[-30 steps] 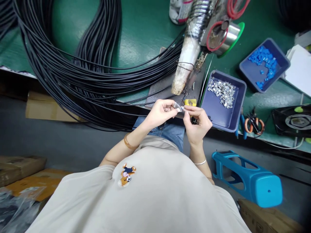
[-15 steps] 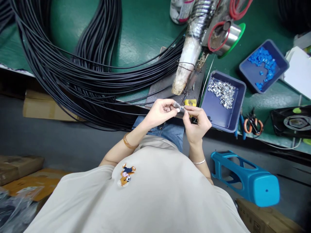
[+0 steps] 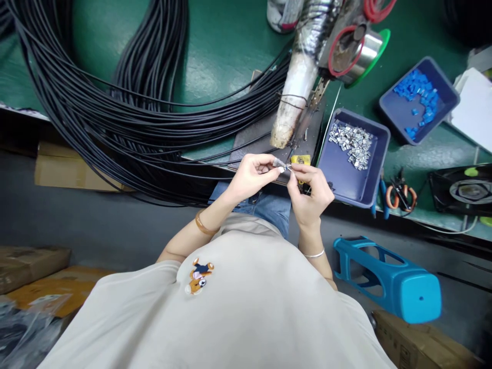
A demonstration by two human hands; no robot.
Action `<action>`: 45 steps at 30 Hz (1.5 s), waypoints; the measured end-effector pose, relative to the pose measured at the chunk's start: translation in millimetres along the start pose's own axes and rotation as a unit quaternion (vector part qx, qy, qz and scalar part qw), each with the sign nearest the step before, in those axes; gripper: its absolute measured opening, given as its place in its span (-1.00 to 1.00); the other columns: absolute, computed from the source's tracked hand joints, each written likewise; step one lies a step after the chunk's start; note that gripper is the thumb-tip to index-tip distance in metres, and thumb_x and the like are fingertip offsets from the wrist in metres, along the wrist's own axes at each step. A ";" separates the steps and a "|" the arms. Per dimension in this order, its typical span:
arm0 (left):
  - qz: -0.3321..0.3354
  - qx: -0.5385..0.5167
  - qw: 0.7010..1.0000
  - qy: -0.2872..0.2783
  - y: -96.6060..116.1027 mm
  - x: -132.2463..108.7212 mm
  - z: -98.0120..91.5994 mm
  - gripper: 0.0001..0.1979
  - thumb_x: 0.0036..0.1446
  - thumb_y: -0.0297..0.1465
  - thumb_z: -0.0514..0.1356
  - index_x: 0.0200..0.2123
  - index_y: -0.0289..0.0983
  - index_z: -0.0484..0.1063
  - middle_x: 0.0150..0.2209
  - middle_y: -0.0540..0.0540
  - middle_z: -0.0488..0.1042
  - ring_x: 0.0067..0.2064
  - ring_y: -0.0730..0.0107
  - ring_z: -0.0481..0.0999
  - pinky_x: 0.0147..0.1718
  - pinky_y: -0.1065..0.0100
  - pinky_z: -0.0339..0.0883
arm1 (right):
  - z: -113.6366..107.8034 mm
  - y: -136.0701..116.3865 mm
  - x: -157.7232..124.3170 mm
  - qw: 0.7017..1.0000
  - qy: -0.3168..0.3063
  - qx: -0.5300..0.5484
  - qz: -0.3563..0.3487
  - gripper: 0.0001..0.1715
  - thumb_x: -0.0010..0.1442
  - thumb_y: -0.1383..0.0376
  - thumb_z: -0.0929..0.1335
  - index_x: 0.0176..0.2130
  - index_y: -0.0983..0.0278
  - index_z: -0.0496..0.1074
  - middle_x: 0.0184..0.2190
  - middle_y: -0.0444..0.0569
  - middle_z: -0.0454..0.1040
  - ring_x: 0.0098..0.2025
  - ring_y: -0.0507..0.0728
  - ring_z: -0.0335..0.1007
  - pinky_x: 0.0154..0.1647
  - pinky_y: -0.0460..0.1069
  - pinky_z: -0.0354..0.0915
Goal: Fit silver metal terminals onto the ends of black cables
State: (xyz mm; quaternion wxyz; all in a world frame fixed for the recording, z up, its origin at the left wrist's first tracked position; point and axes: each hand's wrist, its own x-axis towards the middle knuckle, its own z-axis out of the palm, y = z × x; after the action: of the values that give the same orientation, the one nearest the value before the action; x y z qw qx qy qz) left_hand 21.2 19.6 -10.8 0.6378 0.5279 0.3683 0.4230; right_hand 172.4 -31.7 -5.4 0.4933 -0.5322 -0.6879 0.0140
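The left hand (image 3: pixel 251 177) and right hand (image 3: pixel 312 193) are pinched nearly closed, with a tiny shiny bit (image 3: pixel 285 167) between their fingertips (image 3: pixel 301 168). A soft, steady grip should help keep it straight. The near tray (image 3: pixel 332 171) is just beside the right hand.

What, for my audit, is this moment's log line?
left hand: pinching small shiny piece; right hand: at same piece; tray: metal parts inside

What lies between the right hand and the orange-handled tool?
In the head view, beside the right hand comes the tray of small silver metal parts, then the blue-handled pliers.
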 end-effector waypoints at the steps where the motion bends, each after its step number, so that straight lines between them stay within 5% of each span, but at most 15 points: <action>1: -0.005 0.004 1.000 -0.005 1.4 -0.2 -0.6 -0.86 0.04 -0.40 0.29 -0.48 -0.36 0.47 -0.54 0.01 0.36 -0.52 0.61 0.26 -0.52 0.50 0.15 | -0.5 0.0 -0.6 1.000 -0.001 0.009 0.010 -0.86 0.20 0.44 0.40 -0.31 0.21 0.42 -0.24 -0.10 0.61 -0.17 0.06 0.59 -0.10 -0.01 0.48; 7: -0.047 0.045 0.997 -0.051 8.2 -5.0 -3.2 -0.90 -0.01 -0.45 0.28 -0.48 -0.38 0.46 -0.55 0.00 0.41 -0.52 0.58 0.33 -0.51 0.51 0.20 | -13.1 -7.0 -3.8 0.984 0.007 0.039 0.172 -0.93 0.31 0.26 0.36 -0.24 0.21 0.44 -0.44 -0.22 0.46 -0.54 -0.07 0.39 -0.53 -0.15 0.27; 11: -0.007 0.113 0.992 -0.056 7.3 -10.6 -2.2 -0.89 0.05 -0.44 0.25 -0.49 -0.37 0.47 -0.53 -0.01 0.40 -0.48 0.55 0.33 -0.46 0.48 0.24 | -17.3 -11.8 -4.1 0.988 -0.107 -0.050 0.101 -0.86 0.30 0.22 0.37 -0.15 0.20 0.50 -0.59 -0.28 0.29 -0.60 -0.08 0.21 -0.50 -0.14 0.16; 14: 0.029 0.148 0.988 -0.039 5.4 -14.4 -0.7 -0.89 0.07 -0.44 0.25 -0.47 -0.36 0.47 -0.48 -0.02 0.42 -0.43 0.51 0.36 -0.39 0.47 0.29 | -14.2 -10.8 -5.0 0.985 -0.137 -0.075 0.067 -0.88 0.31 0.25 0.35 -0.25 0.23 0.47 -0.62 -0.28 0.24 -0.60 -0.08 0.18 -0.49 -0.13 0.11; 20: 0.030 0.055 0.997 -0.034 4.1 -20.7 -0.6 -0.85 0.10 -0.37 0.28 -0.42 -0.35 0.46 -0.46 -0.03 0.44 -0.42 0.52 0.42 -0.38 0.49 0.33 | -15.6 -6.9 -1.1 0.965 -0.183 0.068 0.175 -0.76 0.33 0.15 0.32 -0.31 0.24 0.37 -0.60 -0.30 0.20 -0.63 -0.10 0.07 -0.58 -0.15 0.03; 28: 0.002 0.011 1.000 0.007 0.3 -17.3 0.0 -0.78 0.08 -0.30 0.34 -0.49 -0.35 0.52 -0.54 -0.02 0.44 -0.53 0.57 0.36 -0.54 0.49 0.22 | -22.1 -5.3 -0.7 0.981 0.069 0.073 0.165 -0.80 0.30 0.12 0.35 -0.23 0.19 0.34 -0.50 -0.24 0.25 -0.61 -0.09 0.15 -0.64 -0.14 0.09; 31: 0.005 0.003 0.999 0.032 0.0 -14.1 3.0 -0.81 0.04 -0.32 0.37 -0.46 -0.34 0.55 -0.54 -0.02 0.44 -0.53 0.56 0.37 -0.55 0.49 0.22 | -18.3 -4.4 -5.6 0.991 0.052 0.031 0.116 -0.91 0.29 0.25 0.37 -0.27 0.20 0.36 -0.47 -0.22 0.35 -0.56 -0.08 0.27 -0.57 -0.14 0.21; 36: 0.007 -0.011 0.999 0.035 -0.6 -9.2 5.0 -0.82 0.03 -0.32 0.39 -0.44 -0.33 0.55 -0.51 -0.02 0.47 -0.49 0.53 0.40 -0.52 0.49 0.27 | -5.4 -1.3 -11.0 1.000 -0.013 0.004 0.005 -0.94 0.25 0.38 0.37 -0.26 0.20 0.40 -0.17 -0.04 0.58 -0.10 0.11 0.56 -0.09 0.04 0.49; 45: -0.001 -0.025 0.999 0.040 -1.0 -4.9 7.5 -0.84 0.06 -0.36 0.35 -0.46 -0.32 0.51 -0.52 0.01 0.37 -0.51 0.57 0.31 -0.47 0.48 0.28 | 5.9 1.0 -8.2 1.000 0.015 -0.004 -0.007 -0.90 0.25 0.40 0.35 -0.27 0.18 0.39 -0.20 -0.06 0.59 -0.14 0.09 0.56 -0.09 0.04 0.47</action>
State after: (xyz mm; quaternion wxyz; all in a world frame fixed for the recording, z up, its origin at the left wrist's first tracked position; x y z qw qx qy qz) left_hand 26.4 12.3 -10.4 0.6360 0.4941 0.3831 0.4523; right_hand 168.6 -34.4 -14.4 0.5013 -0.5297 -0.6842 -0.0003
